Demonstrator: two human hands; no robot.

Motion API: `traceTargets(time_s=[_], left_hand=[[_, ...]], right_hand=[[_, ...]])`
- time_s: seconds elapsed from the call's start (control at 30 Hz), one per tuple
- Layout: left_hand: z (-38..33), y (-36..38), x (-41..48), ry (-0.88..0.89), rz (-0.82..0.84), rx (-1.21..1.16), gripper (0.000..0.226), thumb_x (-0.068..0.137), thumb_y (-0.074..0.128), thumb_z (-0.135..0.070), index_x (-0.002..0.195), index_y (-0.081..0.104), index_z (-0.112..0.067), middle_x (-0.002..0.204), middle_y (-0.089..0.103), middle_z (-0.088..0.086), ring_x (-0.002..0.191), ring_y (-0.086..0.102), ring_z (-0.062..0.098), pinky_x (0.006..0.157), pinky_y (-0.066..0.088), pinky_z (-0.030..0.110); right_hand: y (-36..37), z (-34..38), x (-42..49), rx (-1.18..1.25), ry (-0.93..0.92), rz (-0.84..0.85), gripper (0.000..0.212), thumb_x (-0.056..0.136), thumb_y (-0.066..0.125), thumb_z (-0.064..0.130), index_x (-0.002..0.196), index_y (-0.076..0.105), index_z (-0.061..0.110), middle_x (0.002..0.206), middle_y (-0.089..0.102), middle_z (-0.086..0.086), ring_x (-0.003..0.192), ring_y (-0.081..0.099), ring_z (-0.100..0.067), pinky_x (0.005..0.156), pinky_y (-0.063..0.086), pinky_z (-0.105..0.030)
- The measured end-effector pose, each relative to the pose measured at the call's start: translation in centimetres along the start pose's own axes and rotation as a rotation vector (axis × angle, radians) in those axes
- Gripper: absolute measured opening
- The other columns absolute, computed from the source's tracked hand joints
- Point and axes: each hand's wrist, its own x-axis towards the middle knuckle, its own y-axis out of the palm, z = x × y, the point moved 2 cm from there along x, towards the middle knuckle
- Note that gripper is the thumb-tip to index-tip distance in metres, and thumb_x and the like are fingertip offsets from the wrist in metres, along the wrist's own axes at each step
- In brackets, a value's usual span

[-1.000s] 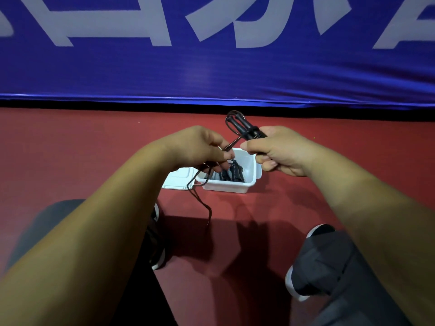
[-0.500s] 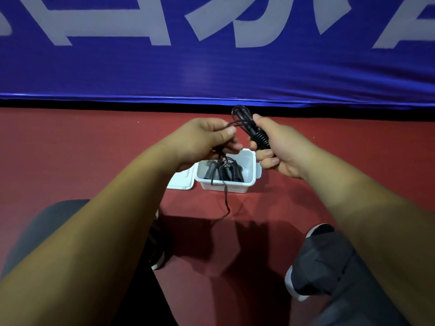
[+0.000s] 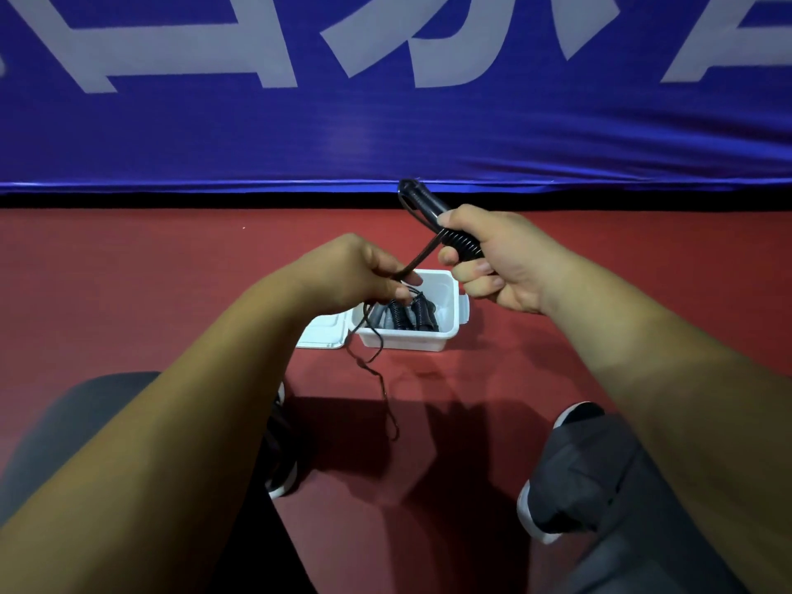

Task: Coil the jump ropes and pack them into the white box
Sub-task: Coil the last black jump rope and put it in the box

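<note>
My right hand (image 3: 508,261) grips the ribbed black handles (image 3: 460,242) of a jump rope, held tilted above the white box (image 3: 454,312). My left hand (image 3: 351,272) pinches the thin black cord (image 3: 418,259) of the same rope, stretched taut between both hands. The loose end of the cord (image 3: 379,375) hangs down in front of the box to the red floor. Inside the box lie other jump ropes with black and grey handles (image 3: 403,315).
The box's white lid (image 3: 319,336) lies on the floor against its left side. A blue banner (image 3: 385,122) with white letters stands close behind. My knees in grey trousers and my dark shoes (image 3: 553,478) frame the red floor below.
My right hand has moved right and up with the handles, my left hand has dropped lower, and the cord between them has been pulled straight. More cord trails on the floor.
</note>
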Motion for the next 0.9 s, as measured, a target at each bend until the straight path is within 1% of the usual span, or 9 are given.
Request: traceTargets(time_s=[0.1, 0.2, 0.27, 0.37, 0.53, 0.6, 0.67, 0.77, 0.9], left_hand=[[0.4, 0.6, 0.4, -0.051, 0.027, 0.044, 0.010, 0.096, 0.077, -0.026, 0.101, 0.084, -0.021, 0.084, 0.080, -0.004, 0.076, 0.071, 0.008, 0.080, 0.062, 0.030], [0.6, 1.1, 0.7, -0.115, 0.021, 0.016, 0.022, 0.104, 0.067, -0.029, 0.098, 0.080, -0.012, 0.087, 0.081, 0.005, 0.080, 0.075, 0.029, 0.087, 0.064, 0.046], [0.7, 1.1, 0.8, -0.119, -0.013, 0.010, 0.024, 0.104, 0.066, -0.029, 0.095, 0.079, -0.011, 0.084, 0.080, 0.005, 0.083, 0.076, 0.037, 0.081, 0.066, 0.041], [1.0, 0.8, 1.2, -0.104, -0.086, 0.081, 0.024, 0.099, 0.072, -0.032, 0.087, 0.079, -0.013, 0.076, 0.078, 0.004, 0.069, 0.074, 0.027, 0.067, 0.060, 0.029], [1.1, 0.3, 1.5, -0.013, -0.133, 0.077, 0.010, 0.095, 0.074, -0.017, 0.085, 0.078, -0.019, 0.075, 0.075, 0.007, 0.063, 0.067, 0.019, 0.060, 0.055, 0.030], [0.4, 0.2, 1.2, 0.053, -0.124, 0.072, 0.007, 0.094, 0.073, -0.007, 0.094, 0.079, -0.012, 0.083, 0.076, 0.011, 0.068, 0.067, 0.014, 0.060, 0.054, 0.026], [-0.4, 0.1, 0.9, 0.068, -0.140, 0.012, 0.005, 0.094, 0.076, -0.012, 0.093, 0.079, -0.016, 0.081, 0.077, -0.002, 0.066, 0.066, 0.004, 0.061, 0.051, 0.020], [-1.2, 0.0, 0.6, 0.087, -0.140, -0.074, 0.008, 0.087, 0.081, -0.010, 0.090, 0.079, -0.017, 0.086, 0.080, -0.003, 0.081, 0.075, 0.013, 0.079, 0.062, 0.036], [-2.0, -0.3, -0.2, 0.160, -0.141, -0.077, 0.016, 0.080, 0.085, 0.000, 0.086, 0.074, -0.010, 0.096, 0.081, -0.003, 0.096, 0.077, 0.008, 0.088, 0.062, 0.028]], right_hand=[[0.4, 0.0, -0.4, -0.012, 0.003, 0.038, 0.013, 0.101, 0.063, 0.025, 0.095, 0.053, 0.022, 0.075, 0.056, -0.004, 0.049, 0.024, -0.008, 0.039, 0.014, -0.018], [0.7, 0.1, -0.8, -0.033, 0.011, 0.077, 0.009, 0.103, 0.061, 0.025, 0.098, 0.054, 0.022, 0.076, 0.056, -0.004, 0.048, 0.024, -0.007, 0.039, 0.014, -0.017], [0.9, 0.0, -1.0, -0.060, 0.026, 0.121, 0.011, 0.103, 0.063, 0.027, 0.098, 0.054, 0.023, 0.076, 0.056, -0.002, 0.048, 0.024, -0.006, 0.039, 0.012, -0.017], [1.1, -0.3, -1.4, -0.099, 0.051, 0.178, 0.017, 0.103, 0.066, 0.028, 0.090, 0.056, 0.024, 0.075, 0.055, -0.002, 0.048, 0.023, -0.005, 0.041, 0.008, -0.018], [1.8, -0.6, -2.6, -0.192, 0.193, 0.366, 0.016, 0.090, 0.068, 0.030, 0.080, 0.067, 0.017, 0.071, 0.054, -0.004, 0.042, 0.024, -0.002, 0.037, 0.011, -0.014], [2.0, -0.8, -3.2, -0.288, 0.303, 0.446, 0.029, 0.093, 0.065, 0.030, 0.067, 0.072, 0.019, 0.067, 0.051, -0.004, 0.040, 0.025, -0.001, 0.036, 0.011, -0.013], [1.8, -1.2, -3.5, -0.416, 0.399, 0.493, 0.045, 0.102, 0.058, 0.027, 0.060, 0.072, 0.022, 0.064, 0.049, -0.001, 0.040, 0.024, -0.001, 0.038, 0.008, -0.016], [1.4, -1.7, -3.6, -0.533, 0.522, 0.550, 0.027, 0.106, 0.057, 0.026, 0.081, 0.065, 0.017, 0.066, 0.049, -0.002, 0.041, 0.025, -0.002, 0.041, 0.008, -0.017], [1.1, -2.6, -3.0, -0.604, 0.561, 0.515, 0.012, 0.106, 0.060, 0.027, 0.107, 0.061, 0.015, 0.073, 0.055, -0.007, 0.041, 0.026, -0.004, 0.037, 0.014, -0.013]])
